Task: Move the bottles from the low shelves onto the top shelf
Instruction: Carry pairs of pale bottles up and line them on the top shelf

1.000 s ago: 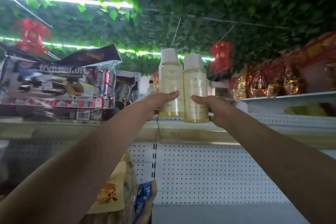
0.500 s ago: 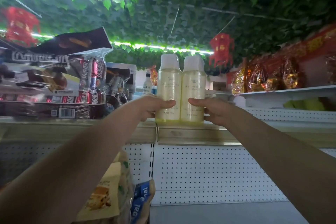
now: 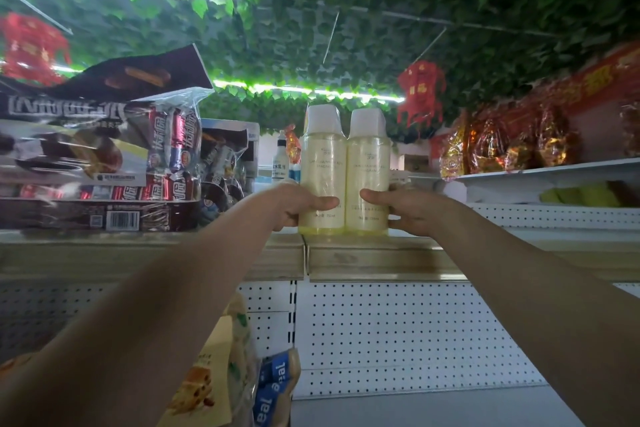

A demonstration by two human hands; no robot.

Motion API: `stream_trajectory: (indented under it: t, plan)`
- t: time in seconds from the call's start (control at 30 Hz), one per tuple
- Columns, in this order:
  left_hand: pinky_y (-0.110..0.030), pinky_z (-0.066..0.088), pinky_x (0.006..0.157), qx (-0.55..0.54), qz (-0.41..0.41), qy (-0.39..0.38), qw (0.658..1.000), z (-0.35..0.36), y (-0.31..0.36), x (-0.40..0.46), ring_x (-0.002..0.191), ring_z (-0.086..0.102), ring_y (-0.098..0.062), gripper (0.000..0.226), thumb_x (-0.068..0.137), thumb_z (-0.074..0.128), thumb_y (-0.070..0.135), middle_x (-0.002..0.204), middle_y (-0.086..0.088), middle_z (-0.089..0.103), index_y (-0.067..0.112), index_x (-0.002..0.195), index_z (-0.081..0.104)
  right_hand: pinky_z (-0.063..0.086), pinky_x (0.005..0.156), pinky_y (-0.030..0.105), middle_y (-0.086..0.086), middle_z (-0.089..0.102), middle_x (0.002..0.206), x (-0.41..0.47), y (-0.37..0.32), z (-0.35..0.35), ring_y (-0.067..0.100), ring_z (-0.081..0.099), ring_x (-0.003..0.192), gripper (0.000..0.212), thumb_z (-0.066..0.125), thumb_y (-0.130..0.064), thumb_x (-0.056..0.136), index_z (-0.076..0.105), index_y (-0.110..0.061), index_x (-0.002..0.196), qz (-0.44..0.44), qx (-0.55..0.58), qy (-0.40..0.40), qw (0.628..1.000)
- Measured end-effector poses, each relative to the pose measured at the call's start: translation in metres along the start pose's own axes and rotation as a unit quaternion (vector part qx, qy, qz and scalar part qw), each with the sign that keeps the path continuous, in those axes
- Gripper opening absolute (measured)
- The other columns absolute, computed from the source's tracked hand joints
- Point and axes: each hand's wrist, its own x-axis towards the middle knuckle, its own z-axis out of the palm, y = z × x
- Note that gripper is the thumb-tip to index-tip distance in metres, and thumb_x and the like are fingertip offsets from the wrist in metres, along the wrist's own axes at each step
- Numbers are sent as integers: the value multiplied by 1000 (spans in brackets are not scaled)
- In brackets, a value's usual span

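Observation:
Two pale yellow bottles with white caps stand upright side by side, touching, at the front edge of the top shelf. My left hand grips the left bottle low down, thumb across its front. The right bottle is held the same way by my right hand. Both bottle bases rest on the shelf. The fingers behind the bottles are hidden.
Wrapped packs of snack bars fill the top shelf to the left. A small white bottle stands behind. Red and gold wrapped goods sit on a shelf at the right. Snack bags hang below, before the perforated back panel.
The two bottles came down from just above the shelf edge and now stand on it, pressed together. My hands stayed on them.

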Motion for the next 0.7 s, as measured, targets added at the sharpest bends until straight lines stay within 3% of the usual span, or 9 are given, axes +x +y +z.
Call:
stream_trajectory:
  t: [0.23, 0.3, 0.4, 0.53, 0.63, 0.7]
  plan:
    - [-42, 52, 104, -37, 7, 11, 999, 10, 13, -32, 118, 64, -22, 142, 6, 97, 54, 132, -6, 66, 11, 134, 55, 46, 111, 45, 3, 71, 125, -5, -4, 2, 17, 65, 115, 47, 79, -20, 88, 61, -15, 131, 3, -26, 2, 1000]
    - [-40, 52, 102, -38, 5, 18, 999, 13, 16, -39, 117, 64, -21, 129, 21, 100, 52, 132, -5, 65, 12, 135, 54, 46, 112, 46, 2, 71, 125, -6, -5, 5, 17, 66, 114, 49, 79, -23, 88, 61, -15, 132, 6, -43, 13, 999]
    - [-34, 53, 100, -37, 10, 36, 999, 17, 18, -49, 111, 64, -18, 84, 61, 94, 38, 125, -2, 66, 6, 128, 55, 46, 112, 45, 2, 71, 125, -10, -7, 10, 18, 66, 114, 50, 80, -28, 88, 62, -14, 133, 10, -67, 38, 997]
    - [-38, 46, 108, -23, 11, 54, 998, 17, 15, -52, 126, 56, -24, 93, 65, 92, 43, 138, -7, 58, 7, 139, 48, 47, 110, 42, 2, 69, 128, -20, -10, 20, 20, 64, 118, 48, 76, -32, 91, 60, -15, 133, 9, -112, 90, 990]
    - [-33, 43, 104, -18, 30, 56, 998, 14, 18, -61, 128, 54, -26, 83, 72, 87, 43, 138, -5, 58, 7, 138, 51, 55, 89, 33, 0, 67, 121, -33, -13, 27, 19, 65, 106, 46, 74, -35, 92, 60, -14, 130, 8, -146, 137, 980]
    - [-38, 42, 105, -26, 42, 70, 996, 13, 21, -72, 130, 51, -28, 82, 76, 83, 44, 142, -8, 54, 7, 140, 49, 55, 96, 39, -2, 63, 110, -46, -16, 31, 16, 63, 99, 33, 70, -33, 95, 59, -19, 122, -5, -163, 150, 975]
